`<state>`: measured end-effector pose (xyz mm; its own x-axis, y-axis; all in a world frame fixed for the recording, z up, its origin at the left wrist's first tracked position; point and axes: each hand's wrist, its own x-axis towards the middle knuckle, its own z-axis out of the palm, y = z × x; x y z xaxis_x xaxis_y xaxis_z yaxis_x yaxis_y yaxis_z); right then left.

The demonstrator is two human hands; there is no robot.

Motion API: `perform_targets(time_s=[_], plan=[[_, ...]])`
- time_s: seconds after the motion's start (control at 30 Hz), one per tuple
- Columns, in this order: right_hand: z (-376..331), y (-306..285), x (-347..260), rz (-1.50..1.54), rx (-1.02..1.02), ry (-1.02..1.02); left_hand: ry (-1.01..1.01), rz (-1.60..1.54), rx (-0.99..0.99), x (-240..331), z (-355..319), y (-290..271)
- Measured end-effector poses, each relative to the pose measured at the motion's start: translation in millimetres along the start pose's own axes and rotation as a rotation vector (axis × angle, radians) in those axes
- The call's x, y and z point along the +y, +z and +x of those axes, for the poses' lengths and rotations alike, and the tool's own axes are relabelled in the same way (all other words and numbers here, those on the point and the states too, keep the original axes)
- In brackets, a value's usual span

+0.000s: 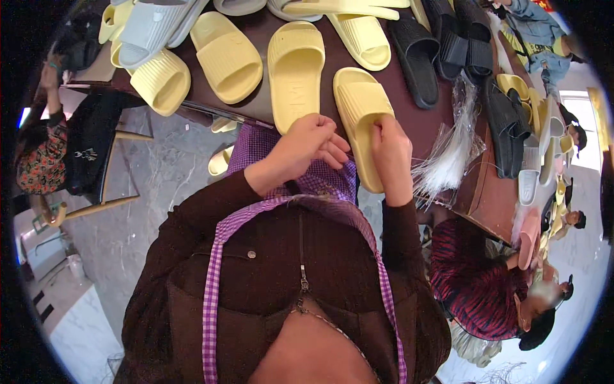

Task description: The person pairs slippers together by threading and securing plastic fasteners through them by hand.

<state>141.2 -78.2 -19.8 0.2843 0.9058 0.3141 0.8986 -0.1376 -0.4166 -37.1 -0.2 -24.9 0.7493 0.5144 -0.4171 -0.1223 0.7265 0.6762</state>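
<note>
My right hand [391, 153] grips a pale yellow slide sandal [361, 96] near its heel end, thumb inside on the footbed. The sandal tilts at the table's near edge, its ribbed strap facing away from me. My left hand [310, 147] is beside it, thumb and forefinger pinched together, the other fingers loosely bent. Whether anything thin is in that pinch cannot be made out. Just beyond my left hand lies another yellow slide sandal [296, 70], heel toward me. A bundle of thin white plastic strands [441, 169] in a clear wrapper lies right of my right hand.
More yellow slides [227, 57], grey slides [150, 32] and black slides [412, 57] cover the dark red table [441, 128]. At right a person in a striped top [476, 275] holds a pink slide [529, 237]. A wooden chair [105, 173] stands at left.
</note>
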Motion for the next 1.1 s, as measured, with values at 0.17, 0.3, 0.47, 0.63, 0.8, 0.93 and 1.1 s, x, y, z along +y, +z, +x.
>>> perform_targets(time_s=[0.17,0.3,0.47,0.63,0.8,0.93,1.1], plan=[[3,10,2,-0.018,-0.026,-0.008,-0.137,0.055,-0.114,19,10,-31],[5,14,-4,0.048,0.012,-0.047,-0.360,-0.295,-0.286,21,27,-52],[8,19,-3,0.037,0.028,-0.070,-0.413,-0.361,-0.372,19,37,-57],[13,14,-8,0.172,-0.058,0.076,-0.302,-0.148,-0.134,26,37,-19],[7,-5,-7,0.260,-0.029,0.034,-0.158,-0.229,-0.013,14,35,7],[-2,-11,6,0.256,0.035,-0.025,-0.070,-0.302,0.031,4,33,13],[-5,-2,10,0.241,0.032,-0.055,-0.038,-0.335,0.063,-1,30,17]])
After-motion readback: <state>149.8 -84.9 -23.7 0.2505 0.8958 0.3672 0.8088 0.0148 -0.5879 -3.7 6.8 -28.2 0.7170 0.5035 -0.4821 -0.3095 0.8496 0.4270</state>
